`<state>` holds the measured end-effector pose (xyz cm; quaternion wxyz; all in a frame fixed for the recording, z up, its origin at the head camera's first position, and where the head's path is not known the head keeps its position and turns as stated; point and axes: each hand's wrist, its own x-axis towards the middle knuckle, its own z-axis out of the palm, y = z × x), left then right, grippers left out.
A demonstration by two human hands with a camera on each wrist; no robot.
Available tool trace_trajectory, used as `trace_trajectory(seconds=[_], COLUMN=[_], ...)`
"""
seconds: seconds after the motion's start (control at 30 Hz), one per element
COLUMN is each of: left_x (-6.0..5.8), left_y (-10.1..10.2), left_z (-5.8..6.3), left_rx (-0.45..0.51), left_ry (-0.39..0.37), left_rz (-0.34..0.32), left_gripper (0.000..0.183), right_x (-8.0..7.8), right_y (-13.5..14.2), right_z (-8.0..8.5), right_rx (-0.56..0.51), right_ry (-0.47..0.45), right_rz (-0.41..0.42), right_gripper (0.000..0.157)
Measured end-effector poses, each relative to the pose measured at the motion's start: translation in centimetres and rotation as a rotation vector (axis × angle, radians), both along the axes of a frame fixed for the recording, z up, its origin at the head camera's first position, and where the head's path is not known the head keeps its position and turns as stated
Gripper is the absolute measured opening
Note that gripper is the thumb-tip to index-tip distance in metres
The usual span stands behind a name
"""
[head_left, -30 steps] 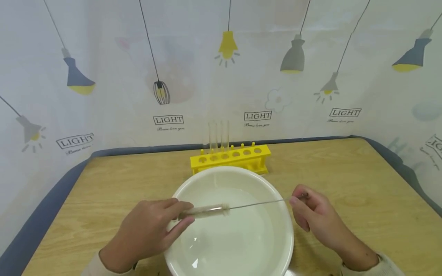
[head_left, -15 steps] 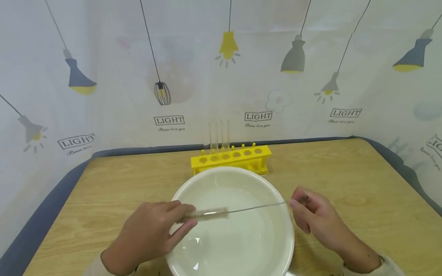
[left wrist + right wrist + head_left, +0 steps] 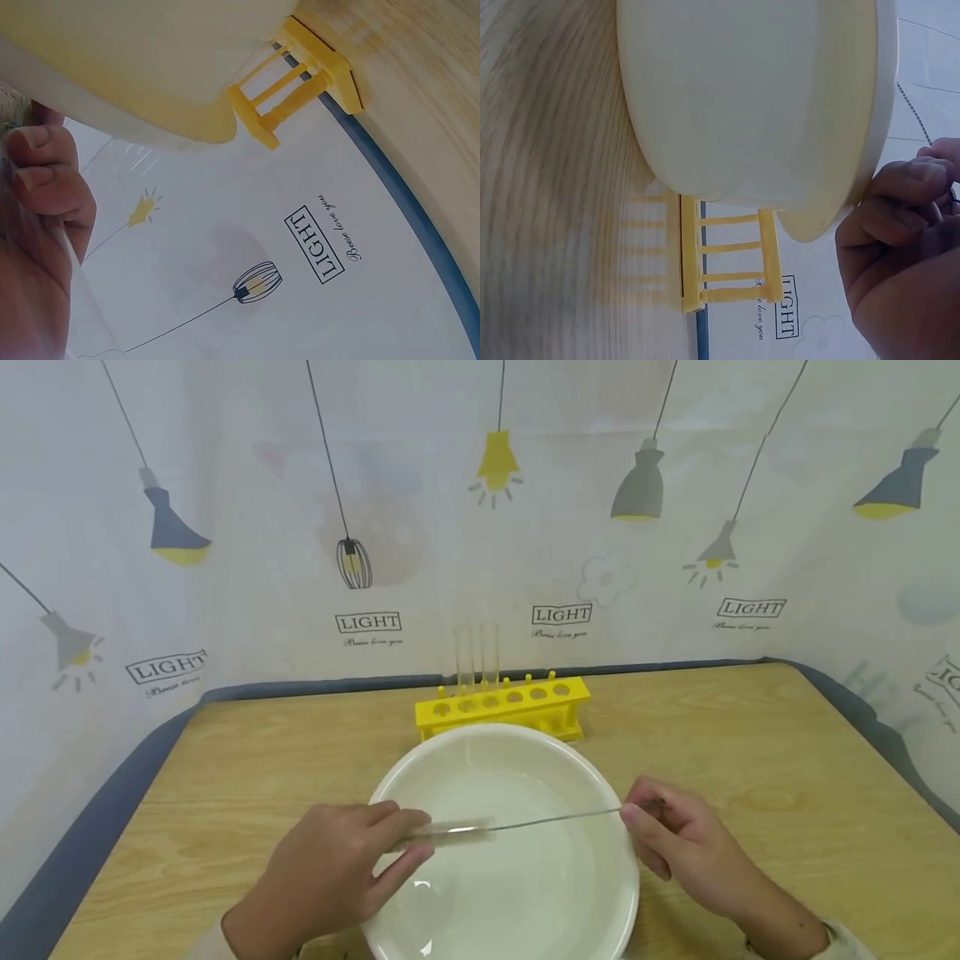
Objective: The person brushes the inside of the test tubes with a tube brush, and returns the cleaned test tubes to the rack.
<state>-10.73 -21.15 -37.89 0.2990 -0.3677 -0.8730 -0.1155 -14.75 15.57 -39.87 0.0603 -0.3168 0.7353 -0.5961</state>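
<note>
Over the white basin, my left hand [image 3: 330, 864] pinches a clear test tube [image 3: 453, 829] between thumb and fingers. The tube lies nearly level, and pale bristles show in and around it. A thin twisted wire, the handle of a test tube brush [image 3: 558, 817], runs from its right end to my right hand [image 3: 686, 843], whose thumb and curled fingers pinch the far end. The white basin [image 3: 626, 893] below holds clear water. In the left wrist view, the curled fingers [image 3: 49, 180] show beside the basin rim. The right wrist view shows the other hand's bent fingers near the wire.
Behind the basin stands a yellow test tube rack [image 3: 501, 700] with two clear test tubes [image 3: 477, 656] upright in it. The wooden table [image 3: 772, 760] ends at a curtain [image 3: 480, 552] printed with lamps.
Both hands, with the tube and brush, have come slightly lower in the head view. The tube and bristles look more blurred now. Basin and rack stay in place.
</note>
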Motion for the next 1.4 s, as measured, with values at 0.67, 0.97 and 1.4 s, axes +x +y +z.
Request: trace_trajectory(seconds=[0.67,0.97,1.4], left_x=[0.5,0.9,1.4], left_y=[0.9,1.3,2.0], left_z=[-0.1,0.0,-0.2], left_rx=[-0.001,-0.013,-0.007], left_ry=[-0.045,-0.092,-0.100], left_rz=[-0.042,-0.043,-0.078], left_gripper=[0.027,0.022,0.019], right_x=[0.9,1.1,1.4], right_y=[-0.1,-0.5,-0.7], right_z=[0.4,0.1,0.2], right_rx=[0.197,0.214,0.247], right_ry=[0.119,0.164,0.145], right_rz=[-0.009,-0.007,0.082], right_gripper=[0.022,0.021,0.020])
